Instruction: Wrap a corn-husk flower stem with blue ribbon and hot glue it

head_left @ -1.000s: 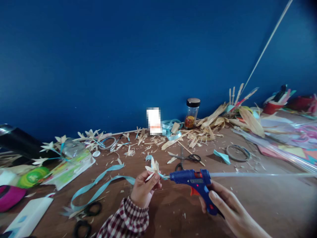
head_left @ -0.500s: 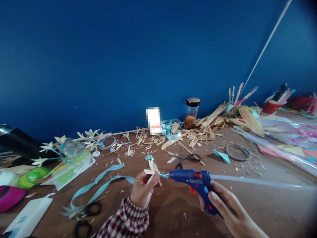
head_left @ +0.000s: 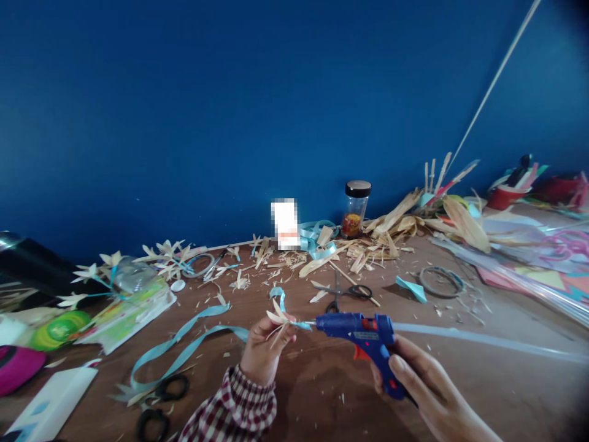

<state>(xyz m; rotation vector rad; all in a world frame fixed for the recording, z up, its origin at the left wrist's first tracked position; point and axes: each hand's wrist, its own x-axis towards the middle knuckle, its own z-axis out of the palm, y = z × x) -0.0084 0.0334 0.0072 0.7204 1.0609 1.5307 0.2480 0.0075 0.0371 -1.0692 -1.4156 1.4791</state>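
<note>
My left hand (head_left: 262,353), in a red checked sleeve, pinches a small flower of pale husk petals (head_left: 278,315) with a light blue ribbon end on it. My right hand (head_left: 421,383) grips the handle of a blue glue gun (head_left: 361,336) with an orange trigger. The gun's nozzle points left and meets the flower's base. A clear glue stick (head_left: 478,341) juts from the back of the gun toward the right.
On the brown table lie a long blue ribbon (head_left: 184,344), black-handled scissors (head_left: 159,402) at the near left, other scissors (head_left: 347,293), husk scraps (head_left: 368,248), a jar (head_left: 356,210), wire rings (head_left: 442,281), finished husk flowers (head_left: 168,258) and coloured sheets (head_left: 543,258) at right.
The flower has been turned slightly in my left fingers while the glue gun's nozzle stays at its base. The glue stick's far end has dipped a little.
</note>
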